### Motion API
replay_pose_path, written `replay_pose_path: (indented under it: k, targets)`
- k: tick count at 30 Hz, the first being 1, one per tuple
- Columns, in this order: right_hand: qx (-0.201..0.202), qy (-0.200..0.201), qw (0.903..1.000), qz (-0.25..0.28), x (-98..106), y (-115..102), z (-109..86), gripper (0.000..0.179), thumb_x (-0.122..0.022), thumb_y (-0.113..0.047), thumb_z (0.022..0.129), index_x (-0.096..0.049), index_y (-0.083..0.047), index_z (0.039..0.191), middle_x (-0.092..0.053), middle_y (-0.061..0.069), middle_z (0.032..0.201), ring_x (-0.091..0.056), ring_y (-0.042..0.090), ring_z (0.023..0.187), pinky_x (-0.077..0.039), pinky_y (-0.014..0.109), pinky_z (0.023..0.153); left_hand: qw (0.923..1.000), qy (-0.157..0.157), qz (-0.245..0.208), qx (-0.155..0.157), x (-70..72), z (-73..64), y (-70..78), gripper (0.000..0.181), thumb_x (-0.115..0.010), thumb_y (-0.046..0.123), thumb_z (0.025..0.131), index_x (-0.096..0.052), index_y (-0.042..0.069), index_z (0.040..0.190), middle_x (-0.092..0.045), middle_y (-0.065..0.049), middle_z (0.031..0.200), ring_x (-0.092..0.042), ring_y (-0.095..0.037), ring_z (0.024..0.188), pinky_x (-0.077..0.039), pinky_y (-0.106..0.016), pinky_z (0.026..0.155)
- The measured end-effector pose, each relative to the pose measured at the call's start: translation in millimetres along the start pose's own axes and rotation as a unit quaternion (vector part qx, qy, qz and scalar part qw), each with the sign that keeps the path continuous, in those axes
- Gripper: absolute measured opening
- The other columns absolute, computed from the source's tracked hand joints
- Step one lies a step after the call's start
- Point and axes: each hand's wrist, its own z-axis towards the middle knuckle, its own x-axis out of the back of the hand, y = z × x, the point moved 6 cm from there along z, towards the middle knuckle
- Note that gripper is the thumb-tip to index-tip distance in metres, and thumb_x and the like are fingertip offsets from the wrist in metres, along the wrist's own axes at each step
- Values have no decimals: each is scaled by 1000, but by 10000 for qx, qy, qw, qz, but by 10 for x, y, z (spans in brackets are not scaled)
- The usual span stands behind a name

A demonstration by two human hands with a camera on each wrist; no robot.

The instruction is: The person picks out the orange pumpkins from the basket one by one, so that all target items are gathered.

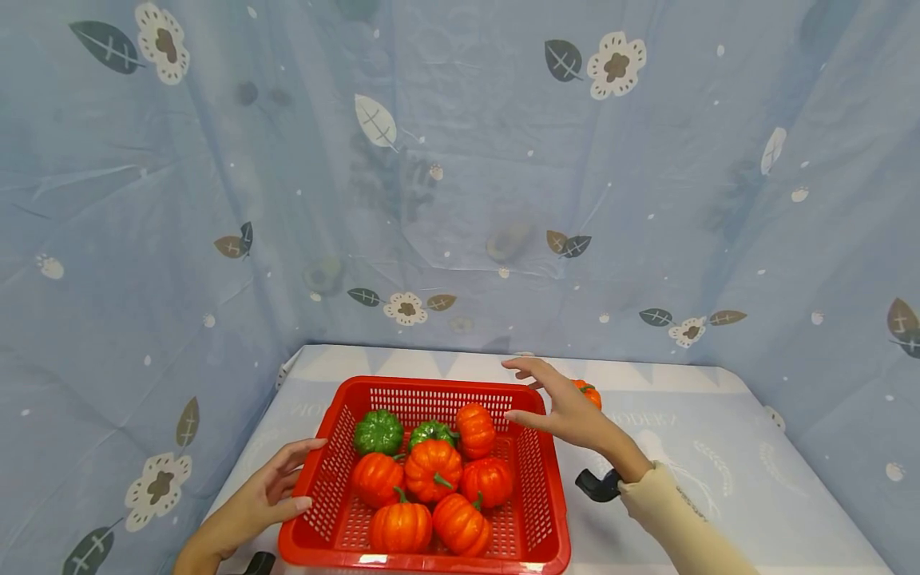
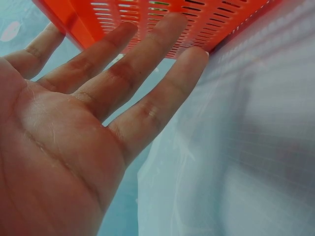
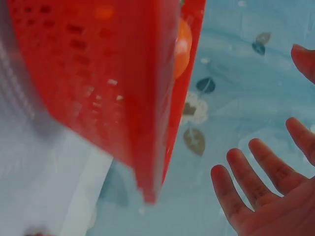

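Evidently busy at the red basket (image 1: 446,562), set on the table (image 1: 776,495) with six orange pumpkins (image 1: 431,463) and two green ones (image 1: 378,432) inside. See one more, a loose pumpkin (image 1: 591,395), on the table just right of the basket's far right corner, partly hidden behind the right grip (image 1: 564,403). Note the left grip (image 1: 266,495) spread beside the left wall, fingers apart, tips at the rim or just off it; cannot tell touch from a narrow gap. Note the right grip spread as well, raised by the far right corner, thumb toward the basket, holding nothing.

Judge the step, tentatively, as loading with the right and steadying with the left. For that, press the left fingers lightly against the wall, enough to stop sliding without bending the perforated side. Lift the right wrist clear of the rim before any sideways move. If taking the loose pumpkin, cup round the ribbed body rather than pinching the stem; expect a smooth skin and a ready roll. Carry well over the right rim, then lower into the bare near right part of the basket instead of dropping onto the pile. Release only after feeling firm support below.
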Motion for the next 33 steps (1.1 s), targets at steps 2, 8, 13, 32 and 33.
replay_pose_path:
  k: [2, 8, 13, 32, 33]
  targets:
    - [-36, -112, 9999, 62, -54, -57, 31, 71, -81, -45, 88, -47, -31, 150, -51, -10, 145, -55, 24, 125, -51, 56, 100, 10000, 4, 25, -28, 0, 1, 3, 71, -64, 7, 97, -27, 13, 158, -26, -31, 157, -63, -15, 118, -59, -48, 88]
    - [33, -584, 9977, 347, -215, -220, 113, 71, -79, -47, 89, -47, -34, 150, -51, -12, 146, -56, 28, 128, -48, 57, 104, 9999, -56, -1, -113, -6, 3, 15, 70, -63, 5, 98, -27, 12, 158, -26, -33, 156, -63, -17, 119, -59, -48, 88]
    - [291, -947, 9942, 416, -335, -348, 185, 71, -78, -43, 91, -45, -29, 152, -56, -7, 143, -57, 22, 126, -50, 52, 104, 9999, -59, -73, -62, 0, -10, 10, 69, -62, 5, 98, -27, 12, 157, -25, -33, 156, -63, -18, 119, -59, -50, 88]
    - [680, -2645, 9617, 240, -897, -485, 295, 70, -84, -24, 87, -52, -22, 149, -50, -10, 151, -44, 11, 139, -39, 35, 115, 9998, -122, -174, -39, 0, 5, -10, 70, -62, 5, 98, -27, 13, 158, -25, -33, 157, -62, -21, 121, -59, -50, 88]
    - [792, -2716, 9590, 171, -926, -502, 301, 68, -85, -24, 87, -53, -20, 148, -50, -10, 150, -44, 10, 139, -39, 34, 114, 9998, -121, -178, -40, 1, 4, -9, 70, -62, 5, 98, -27, 13, 158, -25, -33, 157, -62, -21, 121, -59, -50, 88]
